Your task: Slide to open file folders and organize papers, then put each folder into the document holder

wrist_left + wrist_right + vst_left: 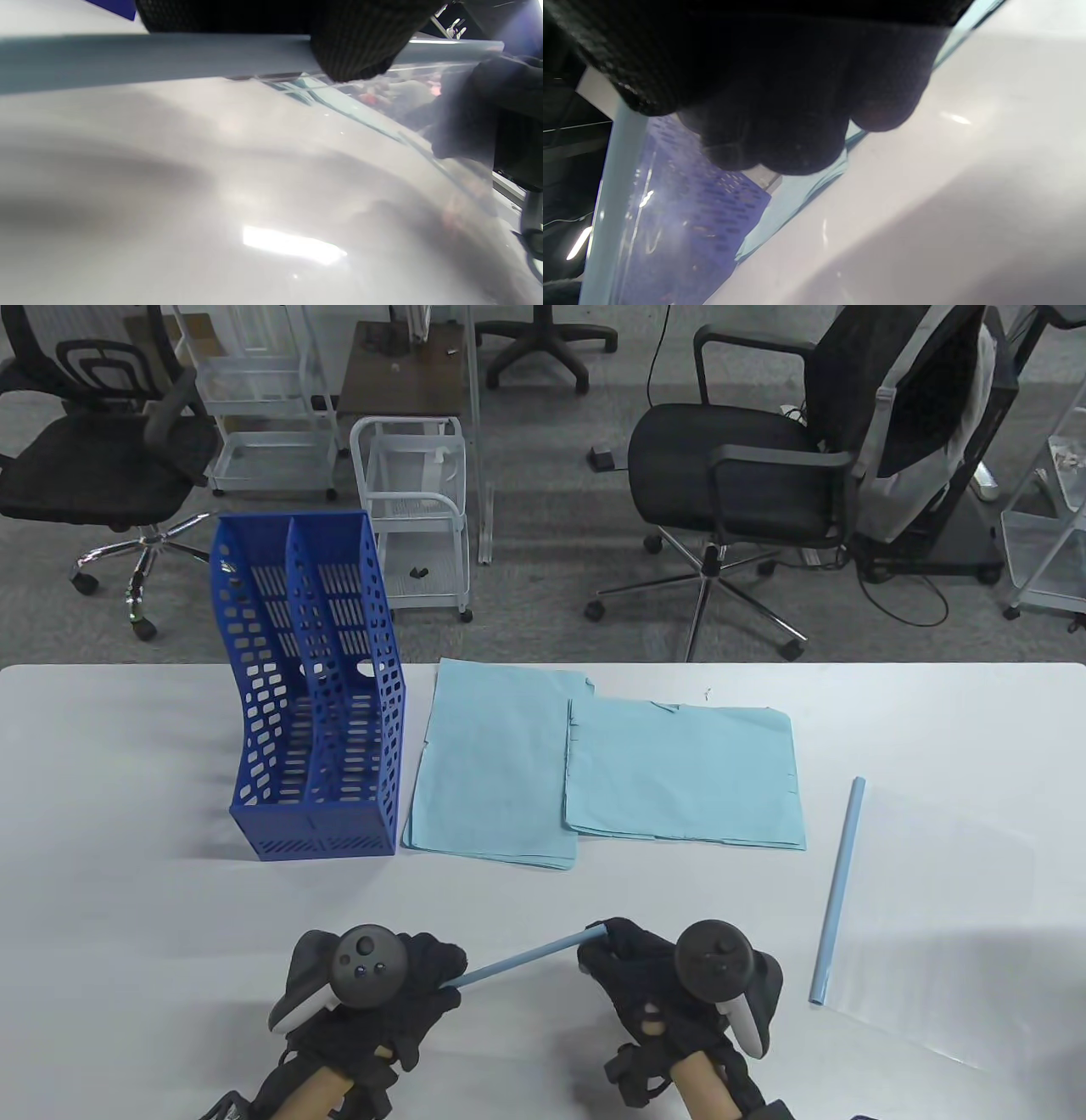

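Pale-blue slide bar (526, 957) pinched betw. left hand (399, 984) & right hand (645, 971), prob. to slide it off the clear folder (382, 110).

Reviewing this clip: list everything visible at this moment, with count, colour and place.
holder: 1, blue, two slots, upright on table's left
papers: 2 overlapping stacks, light blue, flat at table centre
held folder: 1, clear with light-blue slide bar, raised between both hands at the front
second folder: 1, clear with light-blue slide bar, flat on table's right
table: 1, white
chairs: 2 close, black, on the floor behind; part of a third at top
carts: several, white wire, behind the table
left hand: black glove, tracker on back, grips the bar's left end
right hand: black glove, tracker on back, fingers grip the bar's right end
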`<action>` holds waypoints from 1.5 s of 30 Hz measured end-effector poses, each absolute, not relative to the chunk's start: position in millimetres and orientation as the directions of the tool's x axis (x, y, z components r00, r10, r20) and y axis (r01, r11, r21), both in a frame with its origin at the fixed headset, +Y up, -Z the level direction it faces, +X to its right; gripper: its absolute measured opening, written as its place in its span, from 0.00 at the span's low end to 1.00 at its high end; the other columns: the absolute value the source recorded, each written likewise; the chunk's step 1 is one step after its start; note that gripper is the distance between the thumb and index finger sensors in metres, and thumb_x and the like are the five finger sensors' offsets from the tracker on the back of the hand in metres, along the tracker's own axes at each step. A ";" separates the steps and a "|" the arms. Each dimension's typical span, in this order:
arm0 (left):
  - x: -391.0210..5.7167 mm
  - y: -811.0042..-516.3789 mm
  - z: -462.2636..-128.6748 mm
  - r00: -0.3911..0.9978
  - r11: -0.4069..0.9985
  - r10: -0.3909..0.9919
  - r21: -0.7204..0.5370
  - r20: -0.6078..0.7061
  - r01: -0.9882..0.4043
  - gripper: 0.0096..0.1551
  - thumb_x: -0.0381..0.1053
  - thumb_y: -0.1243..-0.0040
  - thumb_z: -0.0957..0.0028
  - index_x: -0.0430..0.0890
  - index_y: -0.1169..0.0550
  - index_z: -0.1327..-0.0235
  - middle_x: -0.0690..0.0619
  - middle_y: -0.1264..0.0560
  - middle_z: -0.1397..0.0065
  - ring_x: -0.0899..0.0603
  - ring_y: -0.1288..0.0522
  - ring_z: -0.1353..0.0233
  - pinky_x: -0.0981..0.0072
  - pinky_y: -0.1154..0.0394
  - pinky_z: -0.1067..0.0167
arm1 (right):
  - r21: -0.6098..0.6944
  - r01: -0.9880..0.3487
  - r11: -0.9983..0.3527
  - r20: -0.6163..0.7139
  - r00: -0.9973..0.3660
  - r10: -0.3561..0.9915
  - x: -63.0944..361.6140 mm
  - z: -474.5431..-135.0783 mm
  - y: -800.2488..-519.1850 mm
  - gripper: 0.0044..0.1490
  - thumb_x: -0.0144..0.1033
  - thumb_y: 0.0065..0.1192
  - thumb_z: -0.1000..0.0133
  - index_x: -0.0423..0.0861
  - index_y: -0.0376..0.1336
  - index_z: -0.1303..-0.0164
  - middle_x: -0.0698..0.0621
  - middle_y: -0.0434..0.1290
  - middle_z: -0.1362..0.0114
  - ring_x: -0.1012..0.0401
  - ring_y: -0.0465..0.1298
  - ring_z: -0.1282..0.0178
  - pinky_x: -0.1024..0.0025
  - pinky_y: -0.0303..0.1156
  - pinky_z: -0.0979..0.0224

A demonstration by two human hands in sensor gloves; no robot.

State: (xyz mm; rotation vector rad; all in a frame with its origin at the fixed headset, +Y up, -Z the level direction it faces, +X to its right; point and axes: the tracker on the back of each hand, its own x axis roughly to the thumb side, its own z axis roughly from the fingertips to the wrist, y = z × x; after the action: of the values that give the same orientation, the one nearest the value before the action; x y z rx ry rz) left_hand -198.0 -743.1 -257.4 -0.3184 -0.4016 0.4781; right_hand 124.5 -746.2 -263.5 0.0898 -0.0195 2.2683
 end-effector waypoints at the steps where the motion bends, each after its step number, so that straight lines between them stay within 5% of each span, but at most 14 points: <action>1: -196.6 -744.1 -256.3 0.789 0.825 0.533 -0.395 0.306 -0.404 0.32 0.56 0.31 0.51 0.56 0.24 0.30 0.54 0.25 0.26 0.43 0.23 0.30 0.41 0.31 0.28 | 0.020 -0.759 -0.651 0.089 -0.647 0.757 120.4 -262.3 -745.3 0.26 0.57 0.69 0.58 0.57 0.74 0.53 0.62 0.86 0.54 0.66 0.87 0.57 0.64 0.83 0.41; 4: -190.0 -746.0 -254.5 0.716 0.763 0.631 -0.403 0.298 -0.505 0.34 0.57 0.32 0.50 0.57 0.25 0.27 0.54 0.25 0.24 0.42 0.23 0.28 0.41 0.30 0.27 | 0.029 -0.764 -0.644 0.116 -0.637 0.762 105.7 -258.9 -746.4 0.26 0.57 0.70 0.59 0.56 0.75 0.54 0.62 0.86 0.56 0.66 0.87 0.60 0.65 0.83 0.43; 11: -194.4 -737.3 -246.8 0.746 0.777 0.618 -0.332 0.248 -0.534 0.25 0.55 0.30 0.52 0.51 0.13 0.42 0.50 0.13 0.44 0.44 0.13 0.48 0.46 0.21 0.40 | 0.040 -0.757 -0.652 0.118 -0.644 0.756 98.0 -258.2 -748.3 0.26 0.57 0.70 0.59 0.56 0.75 0.55 0.62 0.87 0.59 0.67 0.87 0.63 0.67 0.85 0.46; 21: -238.5 -724.1 -250.4 0.838 0.803 0.531 -0.393 0.128 -0.449 0.24 0.53 0.29 0.52 0.53 0.10 0.43 0.50 0.13 0.42 0.42 0.14 0.45 0.44 0.22 0.37 | -0.062 -0.843 -0.534 0.075 -0.538 0.840 140.2 -260.3 -736.4 0.26 0.54 0.71 0.60 0.53 0.77 0.56 0.59 0.87 0.62 0.66 0.87 0.67 0.65 0.85 0.49; 32: -299.3 -723.9 -262.5 0.946 0.825 0.309 -0.465 -0.103 -0.320 0.23 0.52 0.26 0.56 0.52 0.06 0.49 0.52 0.08 0.43 0.42 0.11 0.42 0.41 0.23 0.35 | -0.232 -0.806 -0.544 0.039 -0.567 0.823 177.7 -256.2 -720.1 0.26 0.53 0.72 0.60 0.52 0.77 0.56 0.58 0.87 0.62 0.65 0.87 0.67 0.63 0.84 0.49; 37: -333.0 -734.9 -268.6 0.867 0.723 0.451 -0.483 -0.210 -0.493 0.23 0.52 0.26 0.55 0.48 0.07 0.48 0.48 0.08 0.45 0.41 0.10 0.45 0.42 0.22 0.36 | -0.249 -0.832 -0.496 -0.028 -0.506 0.862 203.0 -256.4 -720.8 0.26 0.52 0.72 0.59 0.50 0.77 0.56 0.57 0.87 0.62 0.63 0.86 0.67 0.62 0.84 0.49; 45: -344.3 -754.5 -275.4 0.865 0.751 0.321 -0.452 -0.387 -0.481 0.28 0.57 0.29 0.52 0.40 0.15 0.46 0.48 0.08 0.57 0.44 0.08 0.57 0.48 0.18 0.44 | -0.171 -0.808 -0.563 -0.034 -0.567 0.823 190.9 -259.8 -727.1 0.26 0.52 0.72 0.58 0.50 0.77 0.55 0.57 0.87 0.61 0.63 0.87 0.65 0.61 0.83 0.48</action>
State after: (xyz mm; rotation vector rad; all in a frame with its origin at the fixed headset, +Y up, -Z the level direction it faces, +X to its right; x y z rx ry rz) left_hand -344.3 -754.5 -275.4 -0.5707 0.2951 0.4451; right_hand 190.9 -727.1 -259.8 -0.1351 -0.1670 2.1699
